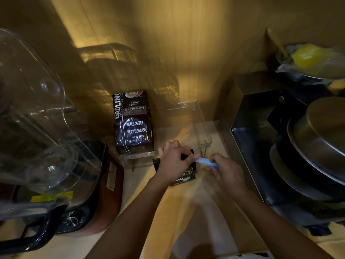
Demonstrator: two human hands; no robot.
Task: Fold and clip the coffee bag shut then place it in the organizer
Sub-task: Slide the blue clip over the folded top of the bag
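Note:
A small black coffee bag lies on the wooden counter just in front of the clear plastic organizer. My left hand presses down on the bag's folded top and covers most of it. My right hand pinches a light blue clip, whose tip meets the bag's top edge beside my left fingers. A larger black coffee bag with white lettering stands upright in the left part of the organizer.
A blender with a clear jug on a dark base fills the left side. Steel appliances and stacked metal pans stand on the right, with a yellow item in plastic above them. The wooden back wall is close behind the organizer.

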